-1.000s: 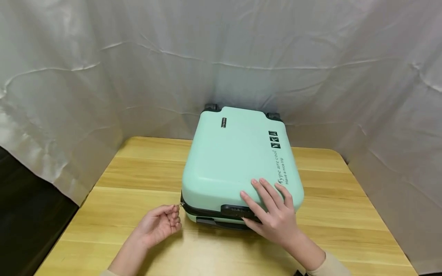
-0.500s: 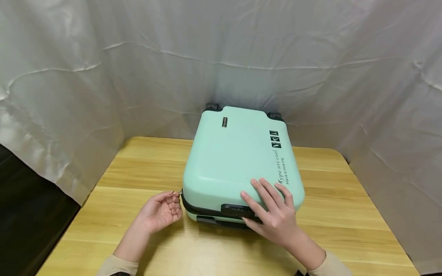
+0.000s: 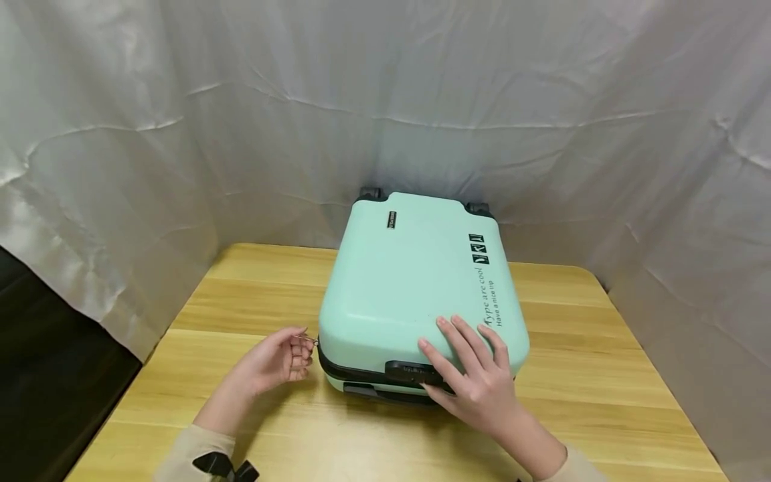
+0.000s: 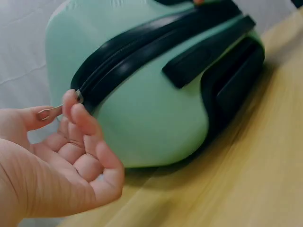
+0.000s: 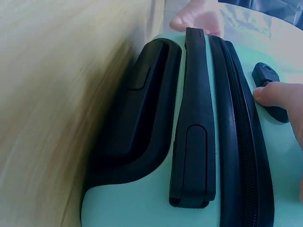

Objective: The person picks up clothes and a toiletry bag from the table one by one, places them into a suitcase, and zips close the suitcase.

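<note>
A mint-green hard-shell suitcase [image 3: 415, 274] lies flat on the table, its black carry handle [image 4: 208, 52] on the near side. At its near left corner my left hand [image 3: 277, 361] pinches the metal zipper pull [image 4: 51, 112] between thumb and index finger, the other fingers loosely curled. The black zipper track [image 4: 118, 56] runs round the suitcase's edge. My right hand [image 3: 476, 375] rests on the near right part of the lid with fingers spread. Its thumb touches the black lock [image 5: 270, 90], which it partly covers in the head view.
The wooden table [image 3: 253, 288] extends on both sides of the suitcase. Grey curtains [image 3: 289, 134] hang behind and beside it. Two black wheels [image 3: 478, 208] stick out at the suitcase's far end, close to the back curtain. Dark fabric [image 3: 54, 375] shows at the left.
My left hand has moved the zipper pull a little away from me around the near left corner, mostly in the first half second. The right hand stays on the lid; the head view has tilted slightly.
</note>
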{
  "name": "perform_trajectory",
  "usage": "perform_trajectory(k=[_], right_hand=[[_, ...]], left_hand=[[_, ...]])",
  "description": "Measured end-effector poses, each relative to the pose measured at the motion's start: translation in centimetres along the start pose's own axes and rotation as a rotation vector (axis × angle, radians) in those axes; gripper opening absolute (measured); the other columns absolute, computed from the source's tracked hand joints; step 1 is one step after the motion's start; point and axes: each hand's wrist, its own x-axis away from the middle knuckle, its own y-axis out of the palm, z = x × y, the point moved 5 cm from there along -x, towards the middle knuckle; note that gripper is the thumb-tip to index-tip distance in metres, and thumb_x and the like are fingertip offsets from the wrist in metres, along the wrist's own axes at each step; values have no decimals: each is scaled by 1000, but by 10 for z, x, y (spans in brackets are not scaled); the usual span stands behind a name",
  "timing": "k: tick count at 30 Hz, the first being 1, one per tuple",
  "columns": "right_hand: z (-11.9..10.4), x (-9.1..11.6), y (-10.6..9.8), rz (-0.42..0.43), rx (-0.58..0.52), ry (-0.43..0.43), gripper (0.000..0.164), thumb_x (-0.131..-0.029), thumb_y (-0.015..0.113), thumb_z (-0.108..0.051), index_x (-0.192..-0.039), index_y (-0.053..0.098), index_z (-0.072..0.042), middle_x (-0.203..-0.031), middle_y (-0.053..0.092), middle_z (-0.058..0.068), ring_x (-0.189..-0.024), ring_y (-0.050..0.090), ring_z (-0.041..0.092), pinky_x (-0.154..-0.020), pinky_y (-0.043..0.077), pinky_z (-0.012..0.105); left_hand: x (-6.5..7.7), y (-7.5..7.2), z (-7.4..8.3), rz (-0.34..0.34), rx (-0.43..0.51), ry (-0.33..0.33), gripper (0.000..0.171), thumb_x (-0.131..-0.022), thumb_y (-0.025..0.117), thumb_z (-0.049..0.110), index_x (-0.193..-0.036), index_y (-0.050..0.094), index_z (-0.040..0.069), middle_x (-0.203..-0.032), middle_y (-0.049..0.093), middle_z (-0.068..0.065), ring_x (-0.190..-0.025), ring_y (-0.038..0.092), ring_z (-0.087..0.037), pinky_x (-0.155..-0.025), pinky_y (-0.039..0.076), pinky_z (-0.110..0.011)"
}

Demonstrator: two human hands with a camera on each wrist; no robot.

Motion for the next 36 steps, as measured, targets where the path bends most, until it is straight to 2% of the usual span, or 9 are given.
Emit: perform_trajectory(k=[6,10,14,17,21,27,30,36], right_hand=[[-1,4,0,-40,-4,21,42,-92,58,-45,-117,71,-14,-120,66,24,-108,62,42,-89,38,59],[-3,3,-2,-64,2,32,44,-95,55,-47,-119,70,-14,-122,65,24,-110,61,42,-91,38,58],[-3,0,-5,-52,-11,34,45,-95,54,-46,-118,70,-11,-121,65,24,-110,60,42,-94,38,57],[-2,-2,-9,-17,-36,32,44,-96,55,-43,-115,71,-7,-117,67,24,-107,61,41,-99,38,56],[1,-3,-15,33,-55,36,40,-96,57,-38,-109,72,-2,-111,69,24,-102,62,40,-103,38,54],[10,2,-28,101,-42,65,36,-96,58,-32,-101,72,1,-103,70,24,-96,62,40,-106,40,50],[16,7,-35,122,-32,82,35,-96,58,-30,-98,72,2,-99,70,24,-93,62,40,-107,41,47],[24,17,-46,154,-28,96,33,-95,59,-26,-94,71,4,-94,68,26,-88,60,42,-100,44,43]], left_hand=[[-5,-12,10,182,-300,7,28,-101,46,34,-100,66,14,-83,64,7,-74,58,-8,-71,44,-26],[-10,-16,19,264,-461,34,34,-99,51,34,-114,63,6,-89,65,3,-80,62,-13,-74,47,-30],[-17,-16,32,336,-537,56,39,-99,50,33,-121,60,2,-94,66,-3,-83,64,-15,-75,50,-31],[-21,-15,45,387,-554,89,40,-100,50,32,-123,58,1,-96,66,-6,-83,64,-16,-73,50,-29],[-23,-13,64,457,-604,159,41,-101,49,32,-125,57,0,-97,67,-6,-86,65,-17,-73,48,-28],[-27,-6,93,564,-702,303,40,-101,50,33,-122,61,1,-108,66,-16,-97,64,-29,-81,49,-31],[-27,0,108,628,-822,395,40,-100,53,35,-121,62,2,-112,67,-18,-103,62,-31,-88,51,-37],[-29,18,135,712,-1147,543,38,-98,54,39,-119,64,9,-114,67,-12,-107,59,-30,-92,48,-47]])
